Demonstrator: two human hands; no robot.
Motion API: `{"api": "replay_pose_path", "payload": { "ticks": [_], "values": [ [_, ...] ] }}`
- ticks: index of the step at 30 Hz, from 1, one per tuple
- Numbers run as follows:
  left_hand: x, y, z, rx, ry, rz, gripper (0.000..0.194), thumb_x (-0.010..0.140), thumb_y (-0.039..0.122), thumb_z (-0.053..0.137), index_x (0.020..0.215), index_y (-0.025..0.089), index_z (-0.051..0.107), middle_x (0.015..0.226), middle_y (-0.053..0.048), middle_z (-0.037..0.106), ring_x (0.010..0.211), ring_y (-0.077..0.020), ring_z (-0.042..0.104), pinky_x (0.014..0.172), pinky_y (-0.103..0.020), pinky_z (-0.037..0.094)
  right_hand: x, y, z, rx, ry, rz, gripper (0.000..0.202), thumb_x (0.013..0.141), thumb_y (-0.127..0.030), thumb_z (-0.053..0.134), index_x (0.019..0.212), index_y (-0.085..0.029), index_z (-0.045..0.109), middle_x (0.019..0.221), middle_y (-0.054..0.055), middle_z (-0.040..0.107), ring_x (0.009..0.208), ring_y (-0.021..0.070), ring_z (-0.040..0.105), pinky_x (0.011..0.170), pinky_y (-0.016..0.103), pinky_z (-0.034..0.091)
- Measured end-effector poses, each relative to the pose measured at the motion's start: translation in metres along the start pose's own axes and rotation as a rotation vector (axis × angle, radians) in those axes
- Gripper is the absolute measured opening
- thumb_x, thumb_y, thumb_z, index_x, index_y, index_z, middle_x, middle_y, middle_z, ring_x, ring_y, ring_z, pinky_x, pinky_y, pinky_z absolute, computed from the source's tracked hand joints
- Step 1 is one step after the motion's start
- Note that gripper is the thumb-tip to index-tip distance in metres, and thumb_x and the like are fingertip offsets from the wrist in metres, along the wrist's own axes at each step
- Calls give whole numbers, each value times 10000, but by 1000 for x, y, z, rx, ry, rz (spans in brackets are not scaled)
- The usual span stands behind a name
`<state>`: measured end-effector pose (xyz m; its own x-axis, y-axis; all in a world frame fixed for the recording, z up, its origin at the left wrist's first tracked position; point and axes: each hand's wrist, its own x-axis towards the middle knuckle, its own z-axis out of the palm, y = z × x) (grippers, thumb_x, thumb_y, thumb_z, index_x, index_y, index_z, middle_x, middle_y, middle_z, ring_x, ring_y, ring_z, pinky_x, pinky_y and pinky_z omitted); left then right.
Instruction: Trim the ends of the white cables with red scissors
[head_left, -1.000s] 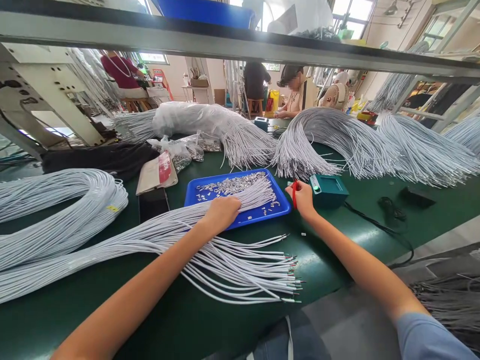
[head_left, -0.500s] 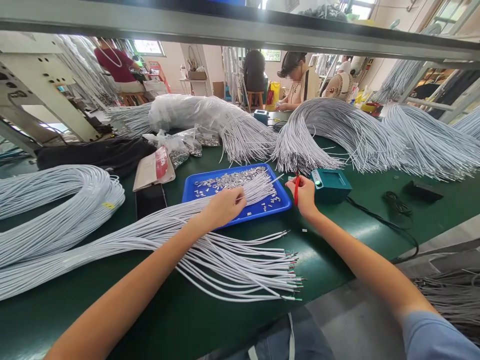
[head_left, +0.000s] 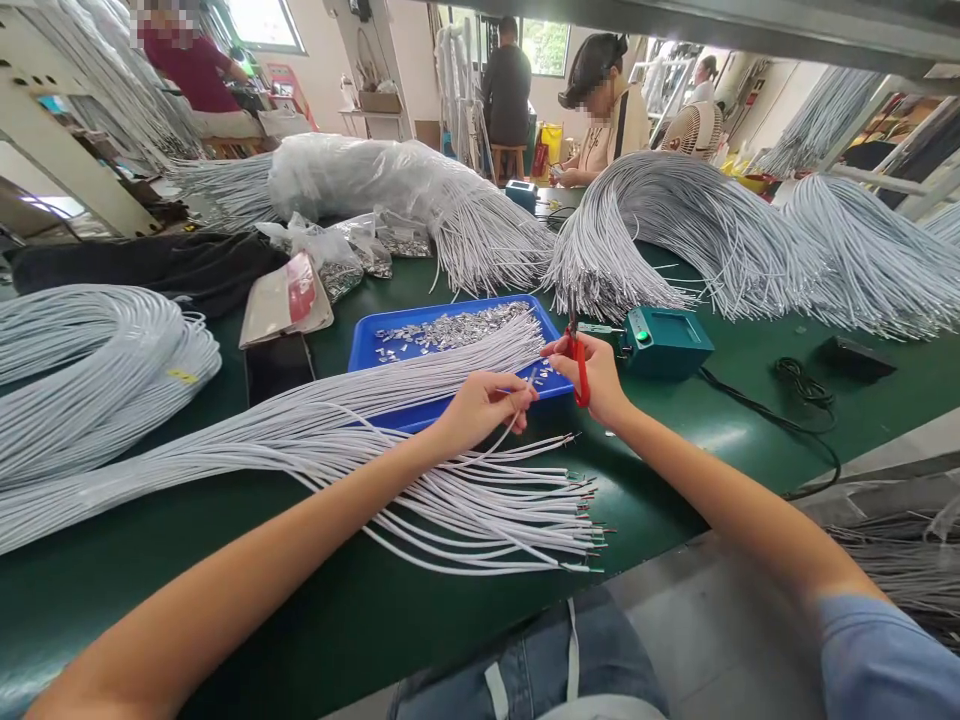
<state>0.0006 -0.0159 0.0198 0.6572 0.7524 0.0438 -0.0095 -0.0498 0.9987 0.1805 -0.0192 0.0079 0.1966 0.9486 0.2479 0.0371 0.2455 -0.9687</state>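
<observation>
1. My left hand [head_left: 487, 405] pinches one white cable [head_left: 533, 377] near its end, over the near right edge of the blue tray [head_left: 366, 345].
2. My right hand [head_left: 592, 375] grasps red-handled scissors [head_left: 580, 372] at the tray's right edge.
3. A cable bundle [head_left: 442, 372] lies across the tray, beside small metal pieces [head_left: 450, 332] inside it.
4. Right of the tray sits a teal box [head_left: 667, 345].

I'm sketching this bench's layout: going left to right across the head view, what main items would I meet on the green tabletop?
Coiled white cables → tan-and-red booklet → blue tray → teal box → small black box.
</observation>
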Motion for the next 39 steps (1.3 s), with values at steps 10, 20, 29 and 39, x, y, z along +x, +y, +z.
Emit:
{"api": "replay_pose_path", "payload": {
  "ticks": [10,20,29,39],
  "values": [
    [10,-12,-14,4,52,-31,308,654,353,795,720,76,678,536,-2,625,472,-102,620,484,-177,524,-16,-10,8,62,-180,20,254,620,-315,773,656,-180,562,734,11,669,711,142,602,710,295,490],
    [13,-14,-17,-101,10,-60,305,650,346,812,739,91,671,572,6,633,493,-95,631,477,-154,492,-21,-9,12,43,-170,55,290,606,-327,777,637,-196,520,649,-16,619,645,145,595,680,311,486],
    [11,-11,-18,-118,-93,-75,317,688,374,783,715,81,664,602,-4,642,498,-90,632,481,-158,434,-20,-12,5,9,-123,-1,188,680,-263,713,668,-190,540,768,14,683,734,155,619,749,327,499],
    [11,-13,-17,-92,-138,-61,264,716,338,758,732,88,672,588,-6,632,496,-100,615,518,-198,420,-24,-10,11,18,-203,21,307,638,-366,770,654,-205,510,720,6,629,680,156,615,702,335,519]
  ]
}}
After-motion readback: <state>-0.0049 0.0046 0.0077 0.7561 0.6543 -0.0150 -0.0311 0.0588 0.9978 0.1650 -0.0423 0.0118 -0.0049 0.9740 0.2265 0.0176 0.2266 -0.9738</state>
